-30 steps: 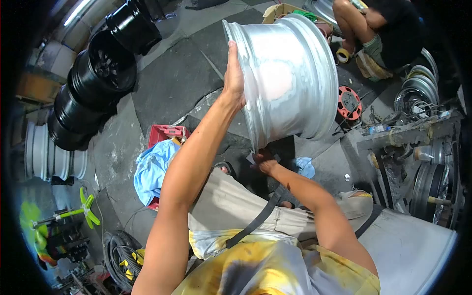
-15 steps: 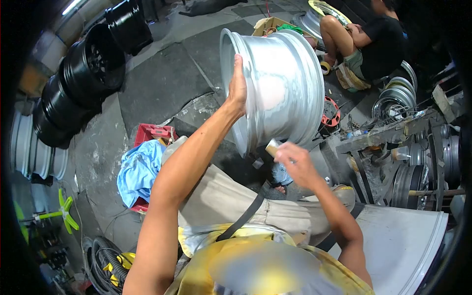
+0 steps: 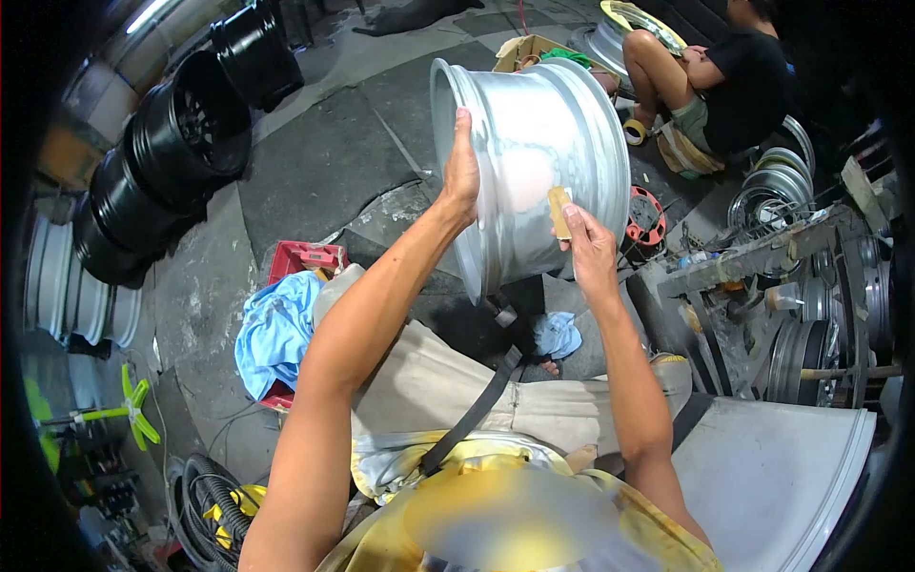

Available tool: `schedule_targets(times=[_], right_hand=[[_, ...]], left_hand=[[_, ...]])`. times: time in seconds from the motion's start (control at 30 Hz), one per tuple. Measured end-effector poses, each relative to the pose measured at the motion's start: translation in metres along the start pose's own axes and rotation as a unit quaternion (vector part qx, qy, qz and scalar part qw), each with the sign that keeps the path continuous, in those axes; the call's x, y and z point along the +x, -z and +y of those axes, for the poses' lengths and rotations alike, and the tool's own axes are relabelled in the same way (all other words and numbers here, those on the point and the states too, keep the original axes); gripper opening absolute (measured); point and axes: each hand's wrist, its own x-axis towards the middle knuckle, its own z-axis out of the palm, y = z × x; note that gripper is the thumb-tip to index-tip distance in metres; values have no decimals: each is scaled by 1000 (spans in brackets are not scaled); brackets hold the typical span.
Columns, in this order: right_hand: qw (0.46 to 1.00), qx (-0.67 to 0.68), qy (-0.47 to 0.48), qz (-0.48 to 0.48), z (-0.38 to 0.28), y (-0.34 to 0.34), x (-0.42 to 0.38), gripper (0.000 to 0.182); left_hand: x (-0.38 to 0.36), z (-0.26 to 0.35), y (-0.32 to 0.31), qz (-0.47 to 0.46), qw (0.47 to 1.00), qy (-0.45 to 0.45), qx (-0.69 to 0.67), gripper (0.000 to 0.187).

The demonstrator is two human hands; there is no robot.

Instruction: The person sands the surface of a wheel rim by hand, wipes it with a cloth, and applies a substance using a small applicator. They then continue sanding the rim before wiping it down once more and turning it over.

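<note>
A bare silver wheel rim (image 3: 519, 124) stands tilted in front of me, its barrel facing up toward my right side. My left hand (image 3: 461, 176) grips its near left flange, thumb pointing up along the edge and the other fingers mostly hidden. Pinched in my right hand (image 3: 593, 250) is a small flat tan strip (image 3: 559, 213), like folded sandpaper, lying over the lower right of the barrel in this view. Dull, paler patches mark the metal near the strip.
Black wheel rims (image 3: 157, 153) stand in a row at left. A red crate (image 3: 303, 255) holds blue cloth (image 3: 276, 329). Another person (image 3: 739, 86) sits at upper right beside more rims. A metal rack (image 3: 753, 262) and white panel (image 3: 772, 477) lie on my right.
My right hand has moved up from below the rim, bringing the tan strip over the barrel. My left hand keeps its hold, and the rim stays about where it was.
</note>
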Motion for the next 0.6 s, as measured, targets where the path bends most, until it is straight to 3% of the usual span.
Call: schedule_targets(times=[0.03,0.1,0.13,0.2,0.23,0.3,0.6], right_hand=[[1000,-1,-1,-2,-1,-2,0,34],[977,-137,153,55,-3,-8,-1,29],[977,-136,152,53,-6,-11,-1,29],[921,-278,262,80,-12,-16,0,23],[921,-277,261,80,-10,-19,3,23],[868,-328,361,88,-3,-23,8,30],[838,-379,389,60,4,-29,15,42]], left_hand=[[2,0,1,-6,1000,-1,-4,88],[4,-2,4,-10,1000,-2,-9,88],[4,-2,4,-7,1000,-5,-6,87],[4,-1,2,-4,1000,-6,-2,87],[3,-1,1,-1,1000,-12,1,87],[2,0,1,3,1000,-16,4,87],[-3,-1,-1,9,1000,0,22,88]])
